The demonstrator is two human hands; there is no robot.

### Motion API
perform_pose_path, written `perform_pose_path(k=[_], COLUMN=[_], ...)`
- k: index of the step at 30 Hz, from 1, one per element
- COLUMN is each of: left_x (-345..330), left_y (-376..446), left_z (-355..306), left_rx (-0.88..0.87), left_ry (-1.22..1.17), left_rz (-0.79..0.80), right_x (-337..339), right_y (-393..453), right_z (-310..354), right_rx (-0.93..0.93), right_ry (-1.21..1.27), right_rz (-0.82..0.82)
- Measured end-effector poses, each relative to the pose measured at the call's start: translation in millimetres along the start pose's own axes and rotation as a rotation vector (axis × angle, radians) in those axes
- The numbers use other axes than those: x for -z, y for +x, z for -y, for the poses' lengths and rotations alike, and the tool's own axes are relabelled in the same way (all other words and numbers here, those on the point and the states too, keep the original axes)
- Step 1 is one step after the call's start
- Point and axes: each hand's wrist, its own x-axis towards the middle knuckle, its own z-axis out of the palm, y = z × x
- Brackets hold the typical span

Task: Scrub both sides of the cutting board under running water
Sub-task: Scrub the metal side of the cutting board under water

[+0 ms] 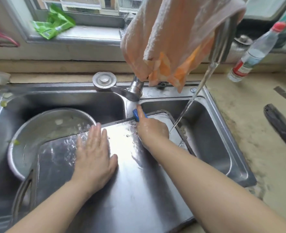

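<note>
A double steel sink (222, 125) fills the frame, and across it lies the cutting board (122, 179), a large dark wet slab whose long axis runs from the lower left, where its slotted handle sits, up toward the centre right. Its far end reaches over the divider into the right basin; its left part overlaps a metal bowl (43, 132) in the left basin.

The water stream (189, 105) falls from the upper right and lands just right of the board's far corner, so the coming scrub probably turns on bringing that end under the flow; the right hand is the nearer one.

The left hand (95, 153) lies flat at frame centre, fingers together and extended, palm pressed on the board, holding nothing. The right hand (151, 128), reaching diagonally up from the lower right, is curled at the board's far edge; a blue object (136, 114) shows beside its raised forefinger. Whether the fingers actually grip it, I cannot tell.

A cloth (169, 37) hangs over the tap above.
</note>
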Motion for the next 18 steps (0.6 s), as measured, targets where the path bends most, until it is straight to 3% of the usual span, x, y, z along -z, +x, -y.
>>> perform_pose_path(k=[4, 8, 15, 18], left_x=[-14, -28, -40, -34], left_y=[27, 32, 33, 32], left_z=[-75, -97, -95, -96], left_rx=[-0.200, -0.244, -0.258, -0.239], left_ry=[-0.077, -0.044, -0.014, -0.011], left_rz=[-0.008, -0.001, -0.067, -0.031], right_x=[7, -2, 21, 18], right_y=[-44, -101, 28, 3], right_z=[-69, -124, -78, -87], right_rx=[-0.042, -0.068, 0.068, 0.098], right_ry=[-0.101, -0.196, -0.353, -0.331], right_rz=[-0.081, -0.078, -0.157, -0.184])
